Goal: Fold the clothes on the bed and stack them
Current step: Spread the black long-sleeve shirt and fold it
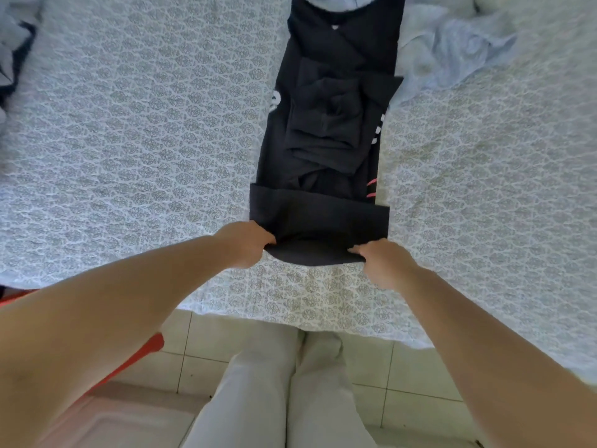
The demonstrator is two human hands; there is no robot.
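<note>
The black garment (326,130) lies lengthwise on the patterned bed (145,140), folded into 1 narrow strip. Left hand (247,242) and right hand (382,261) each pinch its near, turned-up hem.

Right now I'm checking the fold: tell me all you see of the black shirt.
The black shirt lies lengthwise on the patterned bedspread, sides and sleeves folded inward into a narrow strip. Soft dark fabric, white print and pink marks at its edges. The left hand and right hand grip its near hem; a pale blue garment touches its far end.
</note>
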